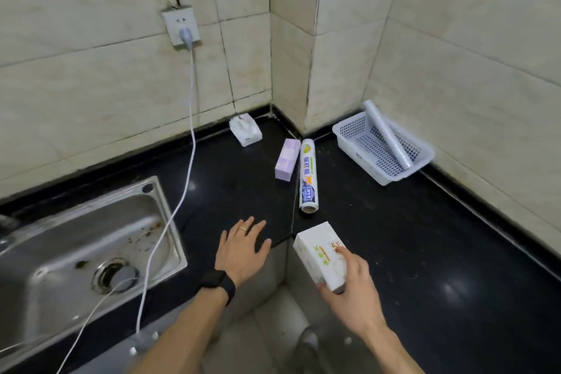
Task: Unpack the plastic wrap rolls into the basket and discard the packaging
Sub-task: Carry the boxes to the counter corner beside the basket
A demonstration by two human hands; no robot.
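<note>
Wrap box point(317, 247) in right hand point(352, 285), contents hidden

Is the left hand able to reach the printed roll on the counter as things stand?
Probably yes. The left hand lies open at the counter edge, and nothing stands between it and the printed roll.

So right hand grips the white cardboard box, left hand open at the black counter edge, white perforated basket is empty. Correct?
Not empty: head view shows a translucent plastic wrap roll lying slanted in the white perforated basket, one end past the rim. Rest stands.
</note>
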